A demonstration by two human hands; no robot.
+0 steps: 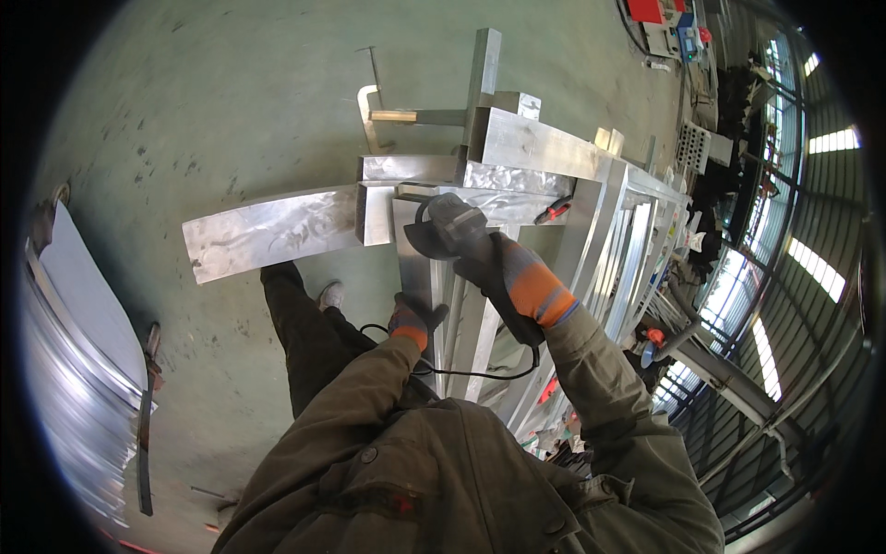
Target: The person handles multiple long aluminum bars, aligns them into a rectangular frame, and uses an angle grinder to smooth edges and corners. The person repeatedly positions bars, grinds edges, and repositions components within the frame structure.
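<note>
The angle grinder (441, 231) rests on the metal frame (517, 157). A flat plate (268, 231) juts left of it. Metal sheets (74, 360) lie far left on the floor (231, 83).

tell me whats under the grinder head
The angle grinder, gripped by the right hand, sits over the brushed metal frame. The disc's contact spot is covered by its guard.

Single view: head-worn fisheye, looks steeply down over wearer's own chest and forearms, which enter from 6 o'clock. Near: metal frame (554, 185) at centre. Green floor (231, 92) spreads toward 10 o'clock, windows at 3 o'clock (edges bend at rim).
</note>
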